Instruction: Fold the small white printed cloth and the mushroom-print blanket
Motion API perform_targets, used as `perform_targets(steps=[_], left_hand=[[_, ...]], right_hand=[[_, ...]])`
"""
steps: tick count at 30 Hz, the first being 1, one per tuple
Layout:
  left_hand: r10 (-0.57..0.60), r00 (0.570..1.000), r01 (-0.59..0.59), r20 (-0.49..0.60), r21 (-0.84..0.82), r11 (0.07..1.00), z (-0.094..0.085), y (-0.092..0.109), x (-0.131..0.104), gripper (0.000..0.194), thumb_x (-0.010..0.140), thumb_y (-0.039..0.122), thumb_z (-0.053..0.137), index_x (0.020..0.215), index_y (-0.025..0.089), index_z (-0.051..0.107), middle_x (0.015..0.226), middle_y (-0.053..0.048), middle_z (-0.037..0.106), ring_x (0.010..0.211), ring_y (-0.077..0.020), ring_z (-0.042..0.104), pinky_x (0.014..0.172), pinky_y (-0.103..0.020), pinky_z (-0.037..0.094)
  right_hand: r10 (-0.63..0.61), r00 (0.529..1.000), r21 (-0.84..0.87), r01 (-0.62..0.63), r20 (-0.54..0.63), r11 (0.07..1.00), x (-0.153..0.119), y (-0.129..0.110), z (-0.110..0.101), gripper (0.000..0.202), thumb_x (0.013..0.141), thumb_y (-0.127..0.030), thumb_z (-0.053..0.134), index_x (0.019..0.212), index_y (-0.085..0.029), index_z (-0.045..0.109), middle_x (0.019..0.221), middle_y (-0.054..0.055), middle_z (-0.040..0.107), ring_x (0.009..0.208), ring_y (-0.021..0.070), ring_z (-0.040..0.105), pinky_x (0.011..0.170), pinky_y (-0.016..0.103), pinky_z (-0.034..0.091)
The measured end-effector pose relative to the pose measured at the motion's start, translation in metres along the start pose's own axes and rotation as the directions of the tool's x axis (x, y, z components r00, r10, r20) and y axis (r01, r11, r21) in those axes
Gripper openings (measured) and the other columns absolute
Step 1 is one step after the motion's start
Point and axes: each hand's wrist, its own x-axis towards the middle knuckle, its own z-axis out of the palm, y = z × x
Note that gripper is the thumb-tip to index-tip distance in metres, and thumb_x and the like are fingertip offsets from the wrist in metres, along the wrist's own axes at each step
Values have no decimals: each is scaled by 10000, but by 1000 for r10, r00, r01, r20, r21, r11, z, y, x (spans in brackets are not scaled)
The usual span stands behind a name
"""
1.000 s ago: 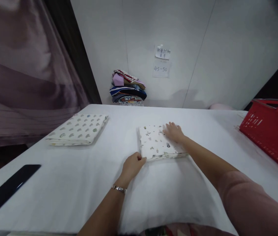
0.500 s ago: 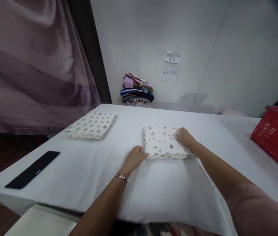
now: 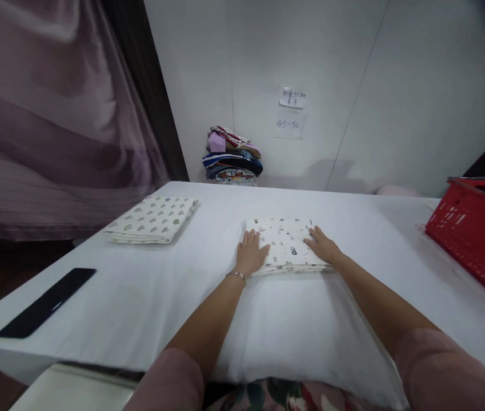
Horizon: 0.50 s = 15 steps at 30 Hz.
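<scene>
A folded white cloth [image 3: 285, 242] with small scattered prints lies flat on the white-covered table [image 3: 173, 308] in front of me. My left hand [image 3: 251, 254] rests on its left edge, palm down with the fingers spread. On the right side of the same cloth lies my right hand [image 3: 323, 245], also flat and with fingers apart. Neither hand grips anything. A second folded cloth [image 3: 154, 220], white with rows of grey and a few green prints, sits toward the table's far left corner.
A black flat strip [image 3: 47, 302] lies near the left table edge. At the right stands a red plastic basket [image 3: 477, 234]. Behind the table is a stack of folded fabrics [image 3: 232, 157] against the wall, with paper notes [image 3: 290, 123] above. A pinkish curtain [image 3: 53, 114] hangs at left.
My left hand has moved up from the cloth's lower left corner onto its left side and now lies flat. My right hand stays on the right side. The view has shifted slightly.
</scene>
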Motion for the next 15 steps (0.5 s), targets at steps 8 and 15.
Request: perform_targets(steps=[8,15], left_hand=[[7,999,-9,-47,-36,999,-1,0,-2,573,866,511,317,1368,237,324,1517,-34,160,1396,-236,66,1094,-470,188],[-83,989,70,-125,-104,992,-2,4,-5,596,861,525,341,1361,200,324,1518,-87,140,1372,-266,179,1078,-422,236]], right_hand=[[24,999,215,-17,-29,977,-5,3,-7,627,825,-500,457,1373,-201,392,1485,76,252,1330,270,292,1080,395,268],[258,965,491,-199,-53,848,-43,5,-23,685,760,-411,581,1372,-162,402,1272,117,540,1066,260,563,909,361,435]])
